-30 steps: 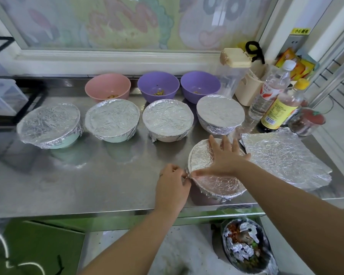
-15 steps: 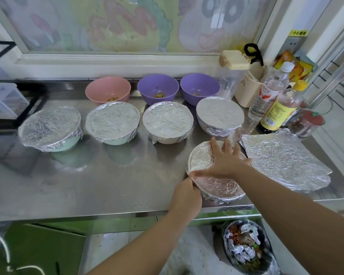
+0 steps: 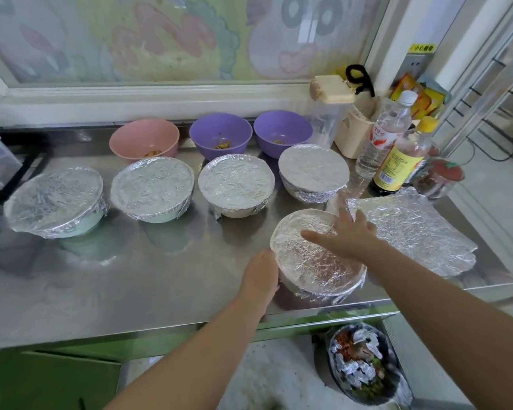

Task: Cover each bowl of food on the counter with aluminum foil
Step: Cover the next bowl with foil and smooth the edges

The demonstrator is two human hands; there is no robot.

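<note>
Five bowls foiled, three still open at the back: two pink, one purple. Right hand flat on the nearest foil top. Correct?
Wrong on colours. The head view shows one round pink plastic bowl and two round purple plastic bowls, left and right, open at the back. The rest stands, the foiled count included: right hand flat on the crinkled foil top of the nearest bowl.

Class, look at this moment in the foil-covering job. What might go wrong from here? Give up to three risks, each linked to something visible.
1. The front bowl sits close to the counter edge; the left hand at its side may nudge it off.
2. The right hand presses flat on its foil, which might tear.
3. Reaching over the covered row for the pink bowl, purple bowl and second purple bowl may dent finished foil.
</note>
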